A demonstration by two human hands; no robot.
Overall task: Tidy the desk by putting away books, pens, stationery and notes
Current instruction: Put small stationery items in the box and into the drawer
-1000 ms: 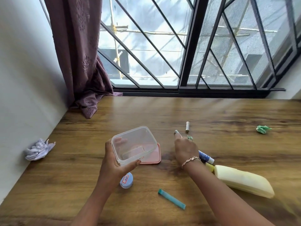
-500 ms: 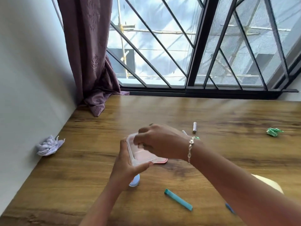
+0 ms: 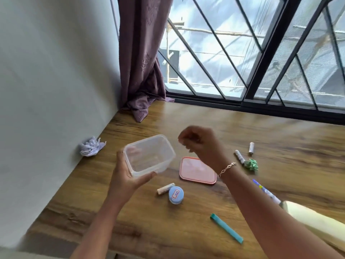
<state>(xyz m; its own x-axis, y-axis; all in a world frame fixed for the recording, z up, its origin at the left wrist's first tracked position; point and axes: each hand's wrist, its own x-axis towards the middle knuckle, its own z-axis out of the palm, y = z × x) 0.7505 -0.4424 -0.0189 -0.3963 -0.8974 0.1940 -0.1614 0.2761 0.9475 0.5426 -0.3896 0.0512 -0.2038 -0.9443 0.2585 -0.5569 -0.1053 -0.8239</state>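
Wooden desk (image 3: 168, 230): left hand (image 3: 125, 182) grips tilted clear tub (image 3: 149, 156), thumb on near wall; right hand (image 3: 199, 144) curled beside it, blurred, contents indeterminable.

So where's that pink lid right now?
In the head view, the pink lid lies flat on the desk, just right of the clear box that the left hand holds, with the small blue tub nearer the person.

Bright daylight through the window (image 3: 252, 53); motion blur smears the right hand (image 3: 201, 146).
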